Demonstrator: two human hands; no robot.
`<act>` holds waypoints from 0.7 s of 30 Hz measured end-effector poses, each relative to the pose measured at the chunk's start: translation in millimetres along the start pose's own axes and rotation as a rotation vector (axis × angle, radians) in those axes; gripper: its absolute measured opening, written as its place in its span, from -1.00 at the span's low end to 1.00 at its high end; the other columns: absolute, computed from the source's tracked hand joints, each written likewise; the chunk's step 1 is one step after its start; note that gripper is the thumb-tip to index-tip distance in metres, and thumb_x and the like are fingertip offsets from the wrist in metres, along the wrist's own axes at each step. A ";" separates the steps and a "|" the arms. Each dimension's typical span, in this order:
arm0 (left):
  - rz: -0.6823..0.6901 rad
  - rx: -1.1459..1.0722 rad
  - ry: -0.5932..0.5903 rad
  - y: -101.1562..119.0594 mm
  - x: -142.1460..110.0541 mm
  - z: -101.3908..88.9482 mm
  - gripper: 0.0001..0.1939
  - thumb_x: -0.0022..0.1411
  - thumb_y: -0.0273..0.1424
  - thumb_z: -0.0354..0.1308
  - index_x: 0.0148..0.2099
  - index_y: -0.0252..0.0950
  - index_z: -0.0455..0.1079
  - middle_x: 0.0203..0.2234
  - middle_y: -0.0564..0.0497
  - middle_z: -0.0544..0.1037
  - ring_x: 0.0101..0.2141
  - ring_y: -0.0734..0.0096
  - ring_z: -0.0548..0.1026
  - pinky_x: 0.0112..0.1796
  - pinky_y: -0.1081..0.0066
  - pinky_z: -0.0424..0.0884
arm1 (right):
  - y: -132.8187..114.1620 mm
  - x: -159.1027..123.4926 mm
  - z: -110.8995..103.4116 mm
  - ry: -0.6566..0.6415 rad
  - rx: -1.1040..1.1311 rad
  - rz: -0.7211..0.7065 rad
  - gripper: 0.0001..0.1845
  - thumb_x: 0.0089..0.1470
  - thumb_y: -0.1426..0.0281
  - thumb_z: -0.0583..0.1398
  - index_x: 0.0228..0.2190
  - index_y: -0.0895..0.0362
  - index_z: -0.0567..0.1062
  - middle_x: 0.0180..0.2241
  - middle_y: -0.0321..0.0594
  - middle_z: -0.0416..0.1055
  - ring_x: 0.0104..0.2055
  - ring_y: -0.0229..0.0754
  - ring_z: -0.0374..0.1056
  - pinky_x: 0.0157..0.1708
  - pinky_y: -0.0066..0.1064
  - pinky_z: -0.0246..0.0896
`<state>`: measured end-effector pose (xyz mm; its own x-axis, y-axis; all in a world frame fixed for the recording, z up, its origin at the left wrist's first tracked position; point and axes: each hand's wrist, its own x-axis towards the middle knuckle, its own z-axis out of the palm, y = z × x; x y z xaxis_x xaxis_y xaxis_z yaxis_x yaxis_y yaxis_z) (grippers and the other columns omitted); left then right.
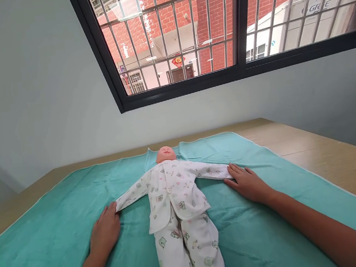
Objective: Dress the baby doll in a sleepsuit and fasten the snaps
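Note:
A baby doll lies on its back, its head toward the wall. It wears a white long-sleeved top with small animal prints and matching trousers. Both sleeves stretch out sideways. My left hand is closed at the end of the sleeve on the left, its fingertips partly hidden. On the other side, my right hand has the cuff of the right-hand sleeve between fingers and thumb. The doll's own hands cannot be seen. The trouser legs run out of view at the bottom.
A turquoise blanket with a pale edge covers most of the wooden table. Behind the table stands a white wall with a dark-framed, barred window above.

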<state>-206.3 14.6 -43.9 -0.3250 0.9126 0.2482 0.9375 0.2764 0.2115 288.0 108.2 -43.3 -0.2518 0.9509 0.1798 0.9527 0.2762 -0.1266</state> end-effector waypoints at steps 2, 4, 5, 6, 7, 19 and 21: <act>-0.017 0.030 0.011 -0.3 -2.1 -4.2 -0.50 0.25 -0.45 -0.16 0.22 -0.32 0.20 0.14 -0.18 0.37 0.18 0.11 0.27 0.10 0.17 0.21 | -0.3 0.4 0.7 0.019 -0.008 0.000 -0.33 0.23 0.05 -0.13 0.22 0.16 0.19 0.29 -0.06 0.02 0.34 -0.02 -0.09 0.25 -0.02 -0.12; -0.065 0.071 0.034 -0.8 -4.4 -9.7 -0.48 0.28 -0.46 -0.23 0.26 -0.37 0.15 0.17 -0.22 0.33 0.18 0.11 0.26 0.08 0.15 0.24 | -0.5 1.0 0.6 0.029 -0.013 -0.002 -0.35 0.23 0.07 -0.12 0.21 0.17 0.21 0.29 -0.06 0.04 0.34 -0.02 -0.07 0.25 -0.02 -0.11; -0.088 0.091 0.050 -1.6 -5.2 -12.2 -0.46 0.29 -0.48 -0.27 0.28 -0.40 0.12 0.19 -0.23 0.29 0.19 0.10 0.25 0.08 0.14 0.25 | -0.7 1.2 0.4 0.032 -0.014 -0.001 -0.35 0.23 0.08 -0.11 0.20 0.18 0.22 0.28 -0.05 0.04 0.33 -0.02 -0.07 0.24 -0.03 -0.10; -0.108 0.113 0.071 -3.0 -5.5 -14.0 -0.45 0.29 -0.49 -0.29 0.29 -0.43 0.10 0.22 -0.24 0.25 0.21 0.10 0.21 0.08 0.12 0.25 | -0.9 1.4 0.1 0.033 -0.013 -0.001 -0.36 0.23 0.09 -0.11 0.20 0.19 0.23 0.28 -0.05 0.04 0.33 -0.02 -0.07 0.24 -0.03 -0.10; -0.121 0.134 0.094 -4.9 -5.4 -14.8 -0.44 0.29 -0.49 -0.30 0.30 -0.44 0.08 0.25 -0.23 0.20 0.23 0.10 0.17 0.10 0.12 0.24 | -1.2 1.4 -0.3 0.033 -0.011 -0.002 -0.36 0.23 0.09 -0.10 0.19 0.19 0.23 0.28 -0.05 0.04 0.33 -0.03 -0.07 0.24 -0.03 -0.10; 0.044 -0.056 -0.068 -6.8 -1.7 -8.2 -0.47 0.20 -0.48 -0.17 0.18 -0.25 0.32 0.17 -0.02 0.36 0.18 0.20 0.27 0.13 0.21 0.21 | -1.9 -0.4 -1.9 0.057 0.037 -0.004 -0.38 0.23 0.11 -0.08 0.17 0.20 0.27 0.27 -0.04 0.08 0.32 0.00 -0.03 0.24 -0.03 -0.07; 0.029 -0.080 -0.065 -8.1 -1.5 -8.3 -0.48 0.19 -0.47 -0.15 0.17 -0.25 0.33 0.16 -0.02 0.37 0.17 0.21 0.28 0.12 0.23 0.22 | -0.7 0.0 -0.5 0.068 0.043 -0.010 -0.38 0.23 0.10 -0.09 0.17 0.19 0.28 0.26 -0.05 0.09 0.32 0.00 -0.02 0.23 -0.03 -0.07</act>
<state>-214.4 8.5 -38.2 -0.2865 0.9382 0.1943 0.9326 0.2267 0.2808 287.4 107.9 -42.7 -0.2481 0.9368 0.2468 0.9417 0.2930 -0.1656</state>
